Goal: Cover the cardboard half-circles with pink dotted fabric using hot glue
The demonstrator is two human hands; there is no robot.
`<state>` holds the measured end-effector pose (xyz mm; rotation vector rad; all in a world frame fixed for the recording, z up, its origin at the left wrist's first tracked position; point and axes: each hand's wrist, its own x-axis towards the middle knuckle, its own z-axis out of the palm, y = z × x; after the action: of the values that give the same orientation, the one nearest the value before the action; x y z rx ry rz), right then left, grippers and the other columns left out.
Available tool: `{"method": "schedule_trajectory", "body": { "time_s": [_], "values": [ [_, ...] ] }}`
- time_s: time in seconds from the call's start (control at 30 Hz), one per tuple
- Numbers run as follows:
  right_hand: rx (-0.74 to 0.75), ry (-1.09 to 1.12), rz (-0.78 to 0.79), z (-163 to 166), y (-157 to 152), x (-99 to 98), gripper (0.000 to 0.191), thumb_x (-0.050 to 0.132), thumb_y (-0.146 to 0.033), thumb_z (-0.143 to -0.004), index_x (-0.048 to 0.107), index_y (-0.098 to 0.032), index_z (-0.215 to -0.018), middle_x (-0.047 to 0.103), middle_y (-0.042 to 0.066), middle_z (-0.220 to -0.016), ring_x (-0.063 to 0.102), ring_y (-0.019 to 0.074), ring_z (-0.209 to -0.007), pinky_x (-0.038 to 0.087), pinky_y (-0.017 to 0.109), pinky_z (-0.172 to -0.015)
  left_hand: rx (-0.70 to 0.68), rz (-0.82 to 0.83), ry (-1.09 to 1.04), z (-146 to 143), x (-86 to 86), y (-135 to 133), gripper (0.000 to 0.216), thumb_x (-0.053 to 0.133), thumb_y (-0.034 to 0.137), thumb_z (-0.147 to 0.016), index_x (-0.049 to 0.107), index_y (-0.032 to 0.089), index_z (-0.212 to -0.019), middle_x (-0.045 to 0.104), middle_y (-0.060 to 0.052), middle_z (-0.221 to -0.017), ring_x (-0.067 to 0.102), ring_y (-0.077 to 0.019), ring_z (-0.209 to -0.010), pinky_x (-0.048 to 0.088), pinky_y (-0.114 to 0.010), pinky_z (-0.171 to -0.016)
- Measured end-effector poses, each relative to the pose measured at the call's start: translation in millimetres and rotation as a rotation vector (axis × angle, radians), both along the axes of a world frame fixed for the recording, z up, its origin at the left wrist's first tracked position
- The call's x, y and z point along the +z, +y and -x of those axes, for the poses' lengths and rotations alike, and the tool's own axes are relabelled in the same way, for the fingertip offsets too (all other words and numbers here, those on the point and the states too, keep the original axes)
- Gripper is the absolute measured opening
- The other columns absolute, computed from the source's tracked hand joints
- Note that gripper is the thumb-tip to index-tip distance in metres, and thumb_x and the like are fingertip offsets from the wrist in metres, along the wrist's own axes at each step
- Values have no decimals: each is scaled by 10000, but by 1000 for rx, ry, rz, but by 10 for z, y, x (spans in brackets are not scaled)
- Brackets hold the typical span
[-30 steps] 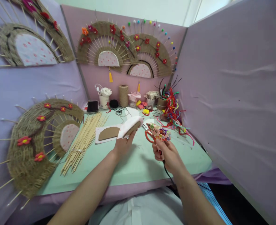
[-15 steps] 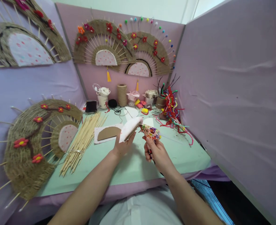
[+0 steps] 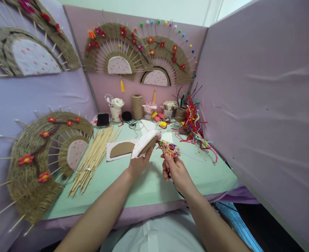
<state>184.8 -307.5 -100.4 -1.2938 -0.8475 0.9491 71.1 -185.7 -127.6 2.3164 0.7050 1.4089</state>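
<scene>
My left hand (image 3: 139, 163) grips a half-round cardboard piece (image 3: 148, 145) with white fabric (image 3: 145, 139) lying over its curved side, lifted above the table and tilted. Wrapped in my right hand (image 3: 177, 171) is the handle of a hot glue gun (image 3: 170, 148) with a colourful floral pattern. Its nozzle points left, close to the right end of the covered piece; whether they touch I cannot tell. Left of my left hand, another half-round cardboard (image 3: 122, 149) lies on a white fabric sheet (image 3: 111, 159).
A bundle of thin wooden sticks (image 3: 92, 159) lies left on the green tablecloth (image 3: 144, 199). A twine spool (image 3: 137, 106) stands at the back beside a white jug-like container (image 3: 116, 109). Tangled red pipe cleaners (image 3: 192, 119) sit back right. A twine fan (image 3: 28, 168) leans at left.
My left hand has tilted the covered cardboard slightly, so more of its brown face shows. The glue gun stays near its right end. The whole view has shifted a little.
</scene>
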Motion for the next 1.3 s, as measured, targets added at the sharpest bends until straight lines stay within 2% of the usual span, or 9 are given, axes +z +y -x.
{"method": "schedule_trajectory", "body": {
  "time_s": [0.37, 0.57, 1.0, 1.3],
  "values": [
    [6, 10, 2, -3, -2, -16, 441, 492, -610, -794, 511, -173, -849, 473, -70, -518, 457, 86, -357, 362, 198, -321, -2, -55, -39, -18, 27, -29, 302, 454, 313, -889, 659, 189, -1073, 694, -48, -1073, 597, -199, -1085, 413, -349, -1026],
    [0, 15, 3, -10, 1, -38, 440, 496, -614, -791, 502, -177, -844, 476, -71, -527, 459, 87, -355, 368, 202, -320, -23, -21, -31, -18, 1, -13, 303, 449, 319, -891, 648, 224, -1100, 682, -36, -1105, 588, -212, -1102, 414, -380, -1028],
    [9, -17, -12, -43, 10, -94, 424, 471, -595, -818, 510, -174, -848, 470, -67, -529, 459, 82, -358, 368, 197, -326, -50, -2, -49, -24, 5, -12, 312, 453, 335, -892, 645, 213, -1106, 674, -42, -1121, 578, -212, -1114, 408, -370, -1031],
    [-6, -55, -23, -64, 8, -79, 415, 463, -590, -827, 506, -177, -840, 478, -65, -526, 467, 89, -351, 374, 203, -321, -48, -60, -34, -31, 3, -1, 314, 449, 300, -894, 620, 204, -1138, 664, -54, -1140, 569, -212, -1125, 403, -377, -1033]
  ]
}}
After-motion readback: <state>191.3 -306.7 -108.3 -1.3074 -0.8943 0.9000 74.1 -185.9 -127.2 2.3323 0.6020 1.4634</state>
